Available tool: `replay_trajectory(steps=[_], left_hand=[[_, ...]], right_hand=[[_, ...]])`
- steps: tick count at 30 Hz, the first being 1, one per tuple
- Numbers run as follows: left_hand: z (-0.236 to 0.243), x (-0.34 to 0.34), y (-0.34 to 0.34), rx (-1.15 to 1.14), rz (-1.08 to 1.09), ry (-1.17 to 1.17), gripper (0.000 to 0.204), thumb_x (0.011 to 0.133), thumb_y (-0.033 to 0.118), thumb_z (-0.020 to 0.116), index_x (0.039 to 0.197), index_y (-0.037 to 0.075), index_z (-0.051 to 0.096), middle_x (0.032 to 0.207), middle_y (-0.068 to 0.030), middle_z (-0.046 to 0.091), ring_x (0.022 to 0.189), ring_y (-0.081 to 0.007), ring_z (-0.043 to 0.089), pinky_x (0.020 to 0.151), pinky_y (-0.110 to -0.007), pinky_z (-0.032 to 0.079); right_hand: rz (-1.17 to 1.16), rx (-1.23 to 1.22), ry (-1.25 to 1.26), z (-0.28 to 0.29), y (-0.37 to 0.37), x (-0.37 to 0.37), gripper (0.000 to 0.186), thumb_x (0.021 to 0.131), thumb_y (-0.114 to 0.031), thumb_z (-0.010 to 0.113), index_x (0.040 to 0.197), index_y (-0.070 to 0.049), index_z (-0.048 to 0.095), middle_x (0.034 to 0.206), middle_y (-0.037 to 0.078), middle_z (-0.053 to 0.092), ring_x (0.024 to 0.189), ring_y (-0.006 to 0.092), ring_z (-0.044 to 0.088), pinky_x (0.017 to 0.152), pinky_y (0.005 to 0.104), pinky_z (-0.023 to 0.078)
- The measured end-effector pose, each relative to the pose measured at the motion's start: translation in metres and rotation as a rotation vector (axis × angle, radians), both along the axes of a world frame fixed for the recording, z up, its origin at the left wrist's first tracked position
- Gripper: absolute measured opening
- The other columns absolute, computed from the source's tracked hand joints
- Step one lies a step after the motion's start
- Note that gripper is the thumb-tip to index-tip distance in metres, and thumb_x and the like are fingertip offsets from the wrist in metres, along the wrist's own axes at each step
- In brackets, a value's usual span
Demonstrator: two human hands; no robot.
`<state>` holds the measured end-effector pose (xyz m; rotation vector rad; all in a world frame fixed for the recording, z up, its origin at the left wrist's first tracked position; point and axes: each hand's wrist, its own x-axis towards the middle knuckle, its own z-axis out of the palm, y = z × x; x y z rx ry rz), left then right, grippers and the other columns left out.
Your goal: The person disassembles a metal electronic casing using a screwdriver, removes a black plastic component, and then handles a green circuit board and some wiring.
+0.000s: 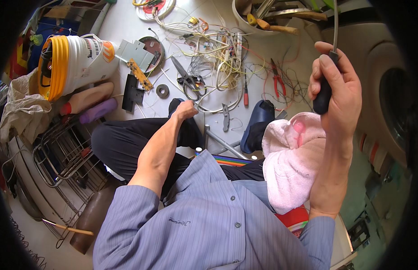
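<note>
Raised at the right, my right hand [337,85] is closed round the black handle of a screwdriver [323,96], its metal shaft pointing up past the top edge of the picture. My left hand [186,110] is closed low above my left slipper, its fingers curled; whatever they hold, if anything, is hidden. Just beyond it lie black scissors [188,83] and a loop of white cable [213,110]. A grey folding tool [225,117] is on the floor to its right. Farther off are a red-handled screwdriver [246,98] and red-handled pliers [277,81].
A tangle of wires [218,58] spreads over the floor ahead. Left of it are a tape roll [162,91], metal plates [137,54] and a white-and-yellow bucket [78,63]. A tool tub [245,27] stands at the back. A pink towel [290,180] drapes my right knee beside a front-loading machine [375,67].
</note>
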<state>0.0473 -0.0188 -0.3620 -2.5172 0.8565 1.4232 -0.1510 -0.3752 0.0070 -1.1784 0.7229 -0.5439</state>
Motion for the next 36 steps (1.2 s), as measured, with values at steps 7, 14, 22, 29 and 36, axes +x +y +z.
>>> replay_trajectory(steps=[7, 14, 22, 29, 36], left_hand=[[0.024, 0.023, -0.034, -0.070, 0.219, 0.150, 0.036, 0.082, 0.028, 0.063, 0.098, -0.002, 0.074, 0.098, -0.0284, 0.073, 0.097, -0.0438, 0.071, 0.088, -0.050, 0.056], [0.070, 0.053, -0.068, -0.305, -0.003, 0.168, 0.036, 0.087, 0.029, 0.069, 0.110, 0.002, 0.076, 0.093, -0.0175, 0.075, 0.087, -0.0298, 0.072, 0.081, -0.042, 0.056], [0.140, 0.185, -0.093, -0.471, -0.086, -0.064, 0.033, 0.095, 0.021, 0.071, 0.119, -0.002, 0.072, 0.092, -0.0122, 0.076, 0.076, -0.0156, 0.066, 0.070, -0.034, 0.055], [0.281, 0.202, -0.078, -0.408, -0.057, -0.176, 0.035, 0.098, 0.023, 0.063, 0.122, -0.001, 0.070, 0.085, -0.0058, 0.070, 0.072, -0.0100, 0.059, 0.063, -0.028, 0.047], [0.266, 0.211, 0.009, -0.146, 0.101, -0.037, 0.037, 0.098, 0.023, 0.065, 0.126, -0.002, 0.068, 0.090, -0.0063, 0.071, 0.072, -0.0128, 0.065, 0.060, -0.028, 0.052]], right_hand=[[-0.040, -0.009, -0.027, 0.007, -0.004, 0.001, 0.021, 0.102, -0.010, 0.066, 0.119, 0.002, 0.067, 0.079, 0.004, 0.064, 0.060, 0.0080, 0.057, 0.052, 0.0237, 0.046], [-0.199, -0.129, -0.263, 0.044, -0.068, -0.048, 0.031, 0.107, -0.013, 0.057, 0.130, 0.007, 0.059, 0.080, 0.002, 0.052, 0.066, 0.0108, 0.049, 0.058, 0.0253, 0.041], [-0.333, -0.351, -0.022, 0.046, -0.062, -0.147, 0.017, 0.100, -0.011, 0.068, 0.113, 0.000, 0.068, 0.072, 0.002, 0.063, 0.061, 0.0110, 0.059, 0.058, 0.0271, 0.050], [-0.511, -0.142, 0.745, -0.145, -0.002, -0.294, 0.021, 0.099, -0.022, 0.067, 0.098, -0.001, 0.066, 0.067, 0.002, 0.059, 0.053, 0.0117, 0.057, 0.047, 0.0297, 0.045], [-0.429, 0.496, 0.931, -0.316, 0.193, -0.381, 0.019, 0.095, -0.020, 0.062, 0.088, -0.002, 0.063, 0.063, 0.007, 0.060, 0.051, 0.0188, 0.063, 0.043, 0.0354, 0.047]])
